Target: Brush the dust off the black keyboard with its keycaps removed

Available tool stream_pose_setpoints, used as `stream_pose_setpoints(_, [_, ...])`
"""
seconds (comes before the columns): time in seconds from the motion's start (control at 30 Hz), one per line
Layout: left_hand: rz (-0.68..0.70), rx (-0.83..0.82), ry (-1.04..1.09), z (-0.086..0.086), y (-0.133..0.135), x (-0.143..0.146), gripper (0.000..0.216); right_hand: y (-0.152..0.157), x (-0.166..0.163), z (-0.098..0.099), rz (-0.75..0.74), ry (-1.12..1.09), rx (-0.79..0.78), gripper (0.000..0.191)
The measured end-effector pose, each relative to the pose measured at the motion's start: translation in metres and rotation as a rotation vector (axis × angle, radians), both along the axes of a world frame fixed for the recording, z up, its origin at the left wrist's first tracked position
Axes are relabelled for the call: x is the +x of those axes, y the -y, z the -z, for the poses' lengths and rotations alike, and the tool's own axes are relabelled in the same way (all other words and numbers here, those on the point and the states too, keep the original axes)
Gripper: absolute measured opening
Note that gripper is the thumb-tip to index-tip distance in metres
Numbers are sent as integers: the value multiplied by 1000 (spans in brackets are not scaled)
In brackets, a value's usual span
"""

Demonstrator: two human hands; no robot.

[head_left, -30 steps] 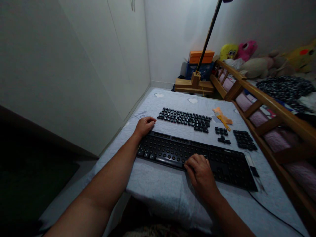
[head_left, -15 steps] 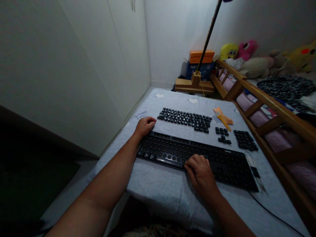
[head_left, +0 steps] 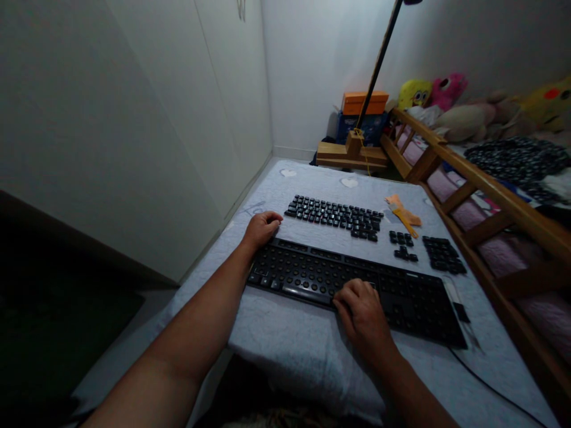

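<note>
A black keyboard frame (head_left: 401,291) with its keycaps taken off lies across a pale cloth-covered table (head_left: 312,178). My left hand (head_left: 262,228) rests curled at the frame's far left corner, fingers bent against its edge. My right hand (head_left: 362,312) sits on the frame's front middle with fingers curled down onto it; whether anything is pinched under them is hidden. Beyond the frame lie the removed keycaps (head_left: 335,215) laid out in rows, with a small arrow-key cluster (head_left: 401,245) and a number-pad block (head_left: 441,254) to the right.
An orange tool or wrapper (head_left: 404,213) lies beside the keycaps. The keyboard's cable (head_left: 495,389) trails off to the right. A wooden bed rail (head_left: 482,184) with plush toys (head_left: 428,92) borders the right side. A lamp pole on a wooden base (head_left: 352,151) stands behind; a white wall runs left.
</note>
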State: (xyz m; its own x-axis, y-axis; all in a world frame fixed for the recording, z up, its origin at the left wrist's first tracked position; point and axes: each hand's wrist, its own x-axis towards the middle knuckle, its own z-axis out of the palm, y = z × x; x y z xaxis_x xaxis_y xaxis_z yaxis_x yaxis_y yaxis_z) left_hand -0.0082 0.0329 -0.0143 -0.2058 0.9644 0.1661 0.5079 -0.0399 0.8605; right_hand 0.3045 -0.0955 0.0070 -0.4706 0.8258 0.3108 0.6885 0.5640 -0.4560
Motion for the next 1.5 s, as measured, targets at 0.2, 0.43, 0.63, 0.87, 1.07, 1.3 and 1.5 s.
stream_pose_setpoints(0.2, [8,4,-11,0,0,0,30,-2,3,-1,14,-93,-42,15])
stream_pose_setpoints(0.43, [11,2,-10,-3,1,1,30,-2,2,0,7,-38,-4,15])
stream_pose_setpoints(0.63, [-10,9,-42,-2,2,2,31,-4,3,-8,-13,7,13,15])
stream_pose_setpoints(0.87, [-16,1,-126,-5,5,3,31,-84,35,-43,58,95,89,10])
stream_pose_setpoints(1.07, [-1,2,-108,-3,6,4,31,-161,39,-32,224,384,48,17])
stream_pose_setpoints(1.3, [5,-6,-74,-4,6,6,31,-178,30,-13,219,447,61,22])
stream_pose_setpoints(1.5, [0,2,-59,-4,6,7,31,-183,26,-8,219,490,66,22])
